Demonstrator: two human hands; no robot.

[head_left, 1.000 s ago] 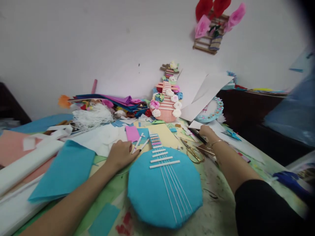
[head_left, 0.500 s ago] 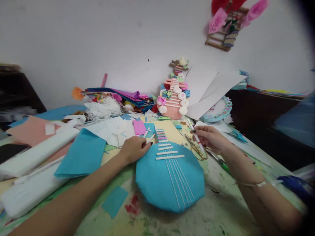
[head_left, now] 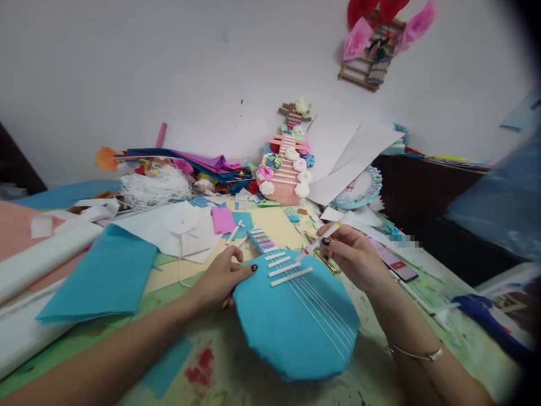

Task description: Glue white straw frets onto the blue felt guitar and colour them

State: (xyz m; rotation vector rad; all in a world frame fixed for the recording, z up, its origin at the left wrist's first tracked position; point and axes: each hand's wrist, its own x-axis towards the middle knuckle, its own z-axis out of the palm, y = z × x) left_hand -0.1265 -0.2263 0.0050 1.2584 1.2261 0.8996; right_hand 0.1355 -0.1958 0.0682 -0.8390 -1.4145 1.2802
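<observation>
A blue paper-covered craft guitar [head_left: 296, 316] lies before me, tilted, with white strings and several white crossbars on its front. My left hand [head_left: 222, 276] grips its left edge, thumb on top and fingers partly hidden underneath. My right hand [head_left: 355, 254] is closed on a slim white pen-like stick [head_left: 321, 239] with coloured marks, its lower end over the guitar near the crossbars. Whether the tip touches is hard to tell. Another white stick [head_left: 232, 234] lies beyond my left hand. Gold-handled scissors [head_left: 332, 266] are partly hidden behind the guitar and my right hand.
A flower-covered pink craft guitar [head_left: 284, 175] leans against the wall. Folded blue paper [head_left: 101, 276] and white rolls [head_left: 51, 259] lie left, near a heap of white string [head_left: 156, 189]. A phone [head_left: 395, 262] and a dark blue object [head_left: 486, 316] are at right.
The guitar has turned, its neck now leaning left, and its near edge looks raised. My left hand has taken hold of its edge. The stick in my right hand has moved left over it.
</observation>
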